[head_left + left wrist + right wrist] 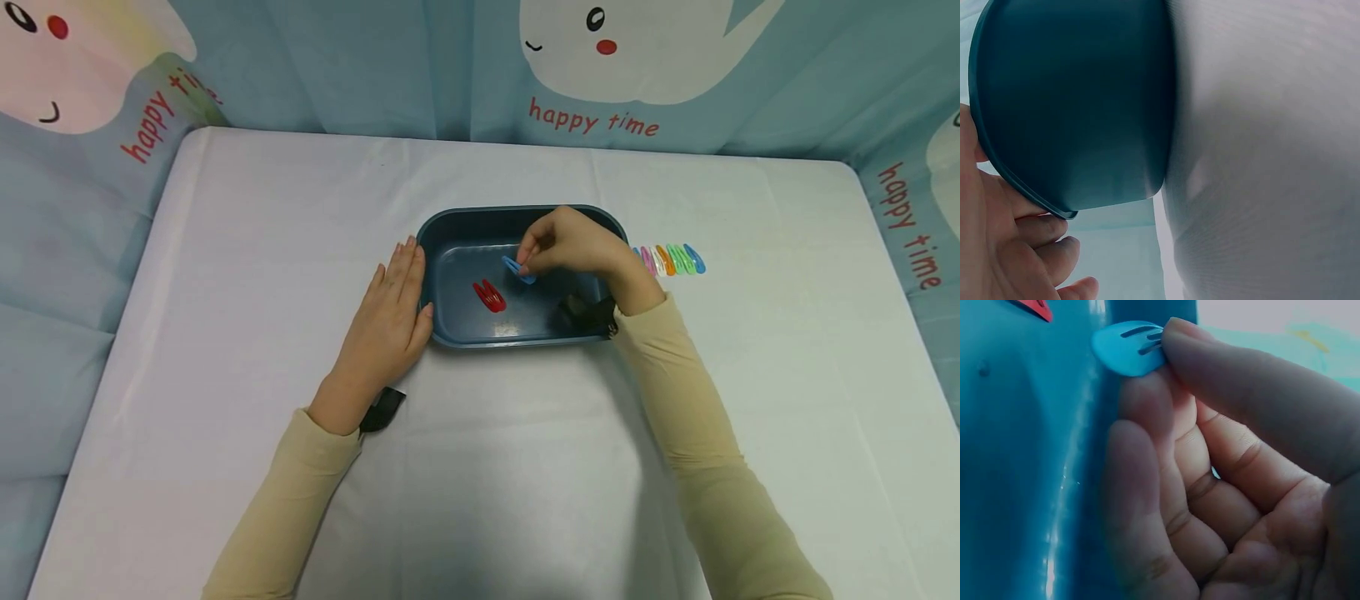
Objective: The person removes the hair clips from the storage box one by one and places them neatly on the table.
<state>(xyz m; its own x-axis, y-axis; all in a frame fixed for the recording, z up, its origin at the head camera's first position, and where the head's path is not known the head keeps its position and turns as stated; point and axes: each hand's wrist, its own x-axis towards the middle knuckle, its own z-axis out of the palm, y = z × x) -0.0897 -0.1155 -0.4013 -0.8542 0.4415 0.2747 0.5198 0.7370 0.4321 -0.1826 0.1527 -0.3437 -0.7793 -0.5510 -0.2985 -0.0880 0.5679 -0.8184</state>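
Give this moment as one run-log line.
right hand: pinches blue clip over tray | left hand: touches tray's left end | red clips: inside tray

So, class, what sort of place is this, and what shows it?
Probably a screened-off tabletop workspace: a white-covered table, blue fabric printed "happy time" behind it, and a tray holding red hair clips.

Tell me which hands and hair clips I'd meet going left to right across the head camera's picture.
Left hand, red hair clips, blue hair clip, right hand with that blue clip in its grip, row of mixed-colour hair clips.
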